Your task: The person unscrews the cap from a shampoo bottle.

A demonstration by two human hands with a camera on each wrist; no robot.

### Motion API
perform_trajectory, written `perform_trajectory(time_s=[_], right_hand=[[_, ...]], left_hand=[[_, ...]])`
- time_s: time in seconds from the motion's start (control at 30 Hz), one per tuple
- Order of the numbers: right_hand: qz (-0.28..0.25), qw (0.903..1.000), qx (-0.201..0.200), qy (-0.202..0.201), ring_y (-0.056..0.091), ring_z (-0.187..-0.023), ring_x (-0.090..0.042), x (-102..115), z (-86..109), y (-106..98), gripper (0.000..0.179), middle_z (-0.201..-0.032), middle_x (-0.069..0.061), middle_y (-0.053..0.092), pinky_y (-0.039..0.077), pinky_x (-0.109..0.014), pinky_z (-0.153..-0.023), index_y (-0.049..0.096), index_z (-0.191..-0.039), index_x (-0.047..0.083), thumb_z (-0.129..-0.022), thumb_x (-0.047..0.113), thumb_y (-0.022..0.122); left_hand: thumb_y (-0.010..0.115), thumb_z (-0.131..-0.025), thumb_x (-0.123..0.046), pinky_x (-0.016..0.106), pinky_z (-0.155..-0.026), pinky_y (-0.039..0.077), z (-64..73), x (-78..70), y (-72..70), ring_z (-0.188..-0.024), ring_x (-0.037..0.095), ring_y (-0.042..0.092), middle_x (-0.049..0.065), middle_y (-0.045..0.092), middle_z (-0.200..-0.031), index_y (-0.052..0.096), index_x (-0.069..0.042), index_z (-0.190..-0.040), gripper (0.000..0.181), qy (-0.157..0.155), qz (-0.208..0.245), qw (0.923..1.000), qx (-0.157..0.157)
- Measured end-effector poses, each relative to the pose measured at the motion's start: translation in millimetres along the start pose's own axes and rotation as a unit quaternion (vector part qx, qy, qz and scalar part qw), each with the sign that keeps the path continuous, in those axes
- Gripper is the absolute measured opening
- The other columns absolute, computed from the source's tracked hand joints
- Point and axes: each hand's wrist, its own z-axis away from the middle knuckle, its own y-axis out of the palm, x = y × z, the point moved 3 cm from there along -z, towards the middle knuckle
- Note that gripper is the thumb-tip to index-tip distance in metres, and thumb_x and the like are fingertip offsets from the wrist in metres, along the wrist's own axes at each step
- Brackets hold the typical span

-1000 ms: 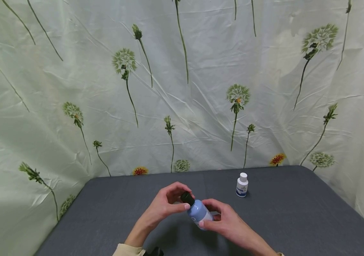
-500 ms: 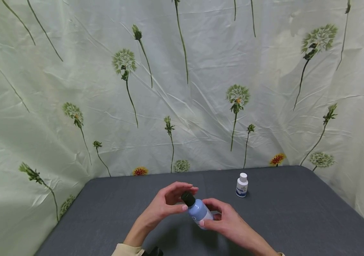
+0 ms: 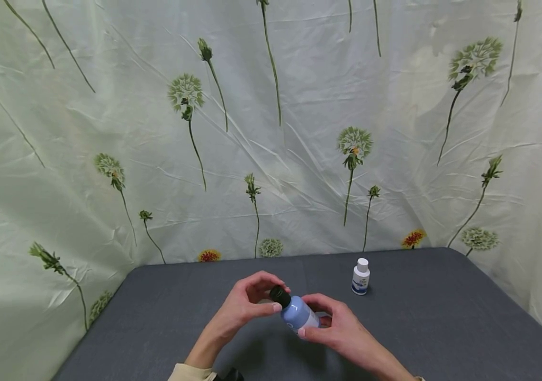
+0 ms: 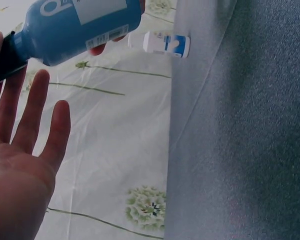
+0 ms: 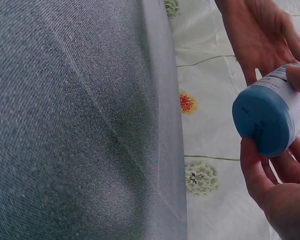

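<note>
- Floral sheet (image 3: 290, 153): hung well behind the blue bottle (image 3: 295, 313), as backdrop.
- Dark grey cloth-covered table (image 3: 175, 307): lay below the blue bottle, not touching it; base showed bare in the right wrist view.
- Right hand (image 3: 340, 325): at the bottle's base end, clamped on the body, thumb on the near side, fingers round the far side.
- Left hand (image 3: 240, 302): at the bottle's neck end, thumb and forefinger pinching the cap; the other fingers stood out straight, apart from it. Pinch force: couldn't tell.
- Blue bottle: in the air between both hands, tilted, cap end toward the left hand. Looked like stiff plastic, probably light; fill level not visible. Smooth glossy wall, so likely to slip; not likely fragile. Best hold: round the body over the white label (image 4: 100, 10), without a hard squeeze.
- Small white bottle (image 3: 360, 279): upright on the table, beyond and right of the blue bottle, well apart, untouched.
- Black cap (image 3: 279, 296): on the blue bottle's neck. Likely rigid; best taken by its sides. Grip ribs too small to tell.
</note>
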Motion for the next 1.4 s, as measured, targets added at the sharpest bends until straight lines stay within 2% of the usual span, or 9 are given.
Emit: perform_trajectory(time_s=[0.17, 0.33, 0.43, 0.6, 0.77, 0.9, 1.03, 1.23, 1.4], right_hand=[[0.004, 0.9999, -0.005, 0.009, 0.055, -0.105, -0.026, -0.4, -0.8, -0.2, 0.048, -0.118, -0.008, 0.062, 0.048, -0.04, -0.09, 0.06, -0.126, 0.005, -0.086, 0.025, 0.077], [0.002, 0.9999, -0.003, 0.01, 0.055, -0.104, -0.025, -1.0, -0.6, 0.0, 0.047, -0.118, -0.008, 0.062, 0.048, -0.036, -0.087, 0.06, -0.126, 0.005, -0.086, 0.025, 0.077], [-0.002, 0.9999, -0.002, 0.013, 0.055, -0.104, -0.026, -1.1, -0.4, 0.0, 0.048, -0.119, -0.008, 0.062, 0.048, -0.036, -0.087, 0.06, -0.126, 0.005, -0.086, 0.025, 0.076], [-0.006, 0.9996, 0.002, 0.028, 0.054, -0.106, -0.026, -1.2, -0.7, -0.3, 0.049, -0.121, -0.008, 0.061, 0.048, -0.043, -0.09, 0.059, -0.128, 0.005, -0.087, 0.026, 0.076], [-0.01, 0.9994, 0.003, 0.032, 0.055, -0.106, -0.026, -1.2, -1.2, 0.0, 0.05, -0.121, -0.009, 0.061, 0.048, -0.042, -0.09, 0.058, -0.129, 0.004, -0.087, 0.026, 0.076], [-0.015, 0.9995, 0.004, 0.027, 0.055, -0.106, -0.027, -1.7, -0.8, 0.7, 0.05, -0.121, -0.009, 0.061, 0.048, -0.037, -0.087, 0.058, -0.129, 0.003, -0.087, 0.026, 0.075], [-0.017, 0.9995, 0.006, 0.024, 0.055, -0.105, -0.028, -2.5, -0.3, 1.6, 0.049, -0.12, -0.01, 0.061, 0.048, -0.035, -0.085, 0.058, -0.128, 0.003, -0.087, 0.025, 0.075], [-0.02, 0.9995, 0.01, 0.021, 0.055, -0.105, -0.028, -3.0, -0.1, 2.1, 0.048, -0.119, -0.009, 0.061, 0.048, -0.036, -0.085, 0.058, -0.128, 0.004, -0.088, 0.024, 0.075], [-0.015, 0.9996, 0.01, 0.022, 0.055, -0.105, -0.028, -2.7, -0.7, 2.4, 0.048, -0.119, -0.009, 0.062, 0.048, -0.036, -0.085, 0.059, -0.127, 0.004, -0.088, 0.025, 0.075]], left_hand=[[0.075, -0.086, -0.007, 0.038, -0.085, 0.051, -1.3, 1.4, 1.0, -0.097, 0.03, 0.063, 0.017, 0.066, -0.111, 0.06, -0.001, -0.113, 0.032, 0.004, -0.026, 0.9993, -0.028], [0.076, -0.086, -0.009, 0.04, -0.087, 0.051, -2.1, 3.1, 1.1, -0.099, 0.03, 0.063, 0.016, 0.065, -0.113, 0.06, -0.004, -0.117, 0.036, 0.0, -0.031, 0.999, -0.033], [0.074, -0.088, -0.009, 0.045, -0.092, 0.048, -2.2, 3.5, 1.3, -0.111, 0.033, 0.061, 0.017, 0.063, -0.122, 0.058, -0.006, -0.125, 0.04, 0.0, -0.018, 0.9998, -0.008], [0.065, -0.093, -0.007, 0.047, -0.102, 0.041, -0.9, 2.8, 3.0, -0.132, 0.034, 0.047, 0.019, 0.053, -0.14, 0.053, -0.005, -0.137, 0.045, 0.008, 0.032, 0.9979, 0.055], [0.062, -0.095, -0.004, 0.04, -0.097, 0.046, 0.7, 2.1, 2.7, -0.127, 0.037, 0.05, 0.018, 0.057, -0.136, 0.054, -0.005, -0.136, 0.042, 0.009, 0.045, 0.9963, 0.072], [0.065, -0.094, -0.005, 0.037, -0.09, 0.05, 1.5, 3.5, 1.0, -0.115, 0.034, 0.059, 0.017, 0.062, -0.128, 0.058, -0.005, -0.131, 0.038, -0.004, 0.035, 0.9981, 0.05], [0.069, -0.091, -0.007, 0.036, -0.086, 0.052, 0.4, 4.9, 0.9, -0.105, 0.031, 0.063, 0.017, 0.064, -0.12, 0.058, 0.001, -0.126, 0.037, -0.007, 0.014, 0.9996, 0.024], [0.073, -0.089, -0.008, 0.038, -0.087, 0.052, -1.0, 4.7, 1.0, -0.102, 0.032, 0.064, 0.017, 0.066, -0.115, 0.059, -0.001, -0.117, 0.032, -0.019, -0.009, 0.9998, -0.004], [0.074, -0.088, -0.009, 0.038, -0.087, 0.052, -1.6, 4.6, 0.4, -0.1, 0.031, 0.064, 0.017, 0.065, -0.114, 0.059, -0.002, -0.118, 0.034, -0.017, -0.018, 0.9997, -0.006]])
